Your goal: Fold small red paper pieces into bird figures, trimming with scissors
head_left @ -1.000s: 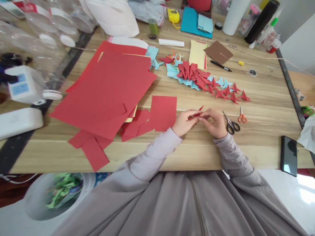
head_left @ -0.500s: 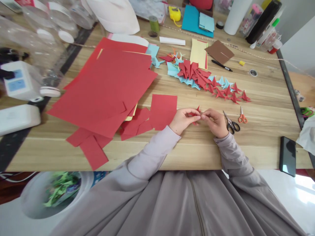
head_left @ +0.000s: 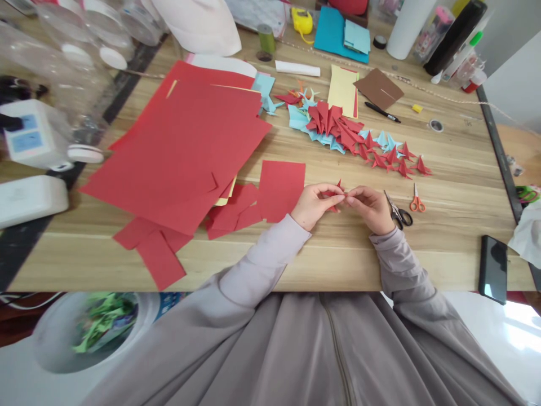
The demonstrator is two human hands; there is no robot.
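Observation:
Between my fingertips is a small folded red paper piece, mostly hidden by the fingers. My left hand pinches it from the left, thumb and forefinger together. My right hand pinches its right end, the fingertips almost touching those of the left. A square red sheet lies flat just left of my left hand. Black-handled scissors rest right beside my right hand, with small orange scissors a little farther right. Beyond my hands lie several folded red paper cranes in rows.
Large red sheets and red offcuts cover the table's left. Light blue folded pieces, a black pen and a brown sheet lie farther back. A phone is at the right front edge; a bin stands below left.
My right fingers have shifted very slightly on the folded red paper, and the pinch of both hands holds. The whole view has moved a little; the things on the table stay put.

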